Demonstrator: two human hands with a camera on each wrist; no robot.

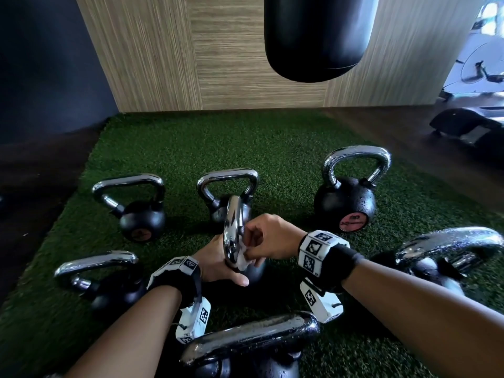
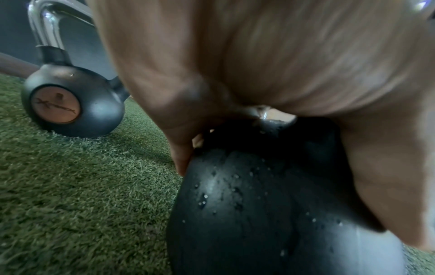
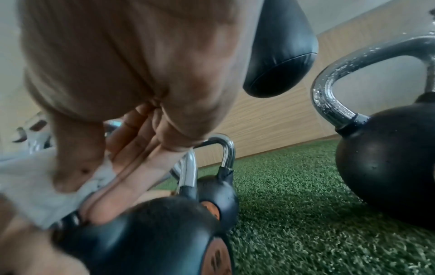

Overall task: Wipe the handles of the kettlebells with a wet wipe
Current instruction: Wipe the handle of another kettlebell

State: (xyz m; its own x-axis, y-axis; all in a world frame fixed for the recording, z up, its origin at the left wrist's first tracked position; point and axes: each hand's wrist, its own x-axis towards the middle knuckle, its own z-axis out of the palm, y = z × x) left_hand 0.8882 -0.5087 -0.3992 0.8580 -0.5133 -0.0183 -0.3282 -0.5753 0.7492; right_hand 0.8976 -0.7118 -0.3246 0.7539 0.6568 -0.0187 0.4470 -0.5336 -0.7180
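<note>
A black kettlebell (image 2: 259, 204) stands on the turf in the middle, its chrome handle (image 1: 233, 230) edge-on to the head view. My left hand (image 1: 226, 271) grips it from the left, where the handle meets the ball, thumb lying across the front. My right hand (image 1: 253, 241) pinches a crumpled white wet wipe (image 1: 243, 260) against the lower right side of the handle. In the right wrist view the wipe (image 3: 28, 186) sits under the thumb, just above the ball (image 3: 153, 232). Water drops dot the ball.
Several other kettlebells ring the middle one on the green turf mat (image 1: 272, 143): far left (image 1: 141, 214), directly behind (image 1: 226, 186), far right (image 1: 345, 203), near left (image 1: 109, 285), near front (image 1: 256, 339), right (image 1: 447, 252). A black punching bag (image 1: 316, 36) hangs ahead.
</note>
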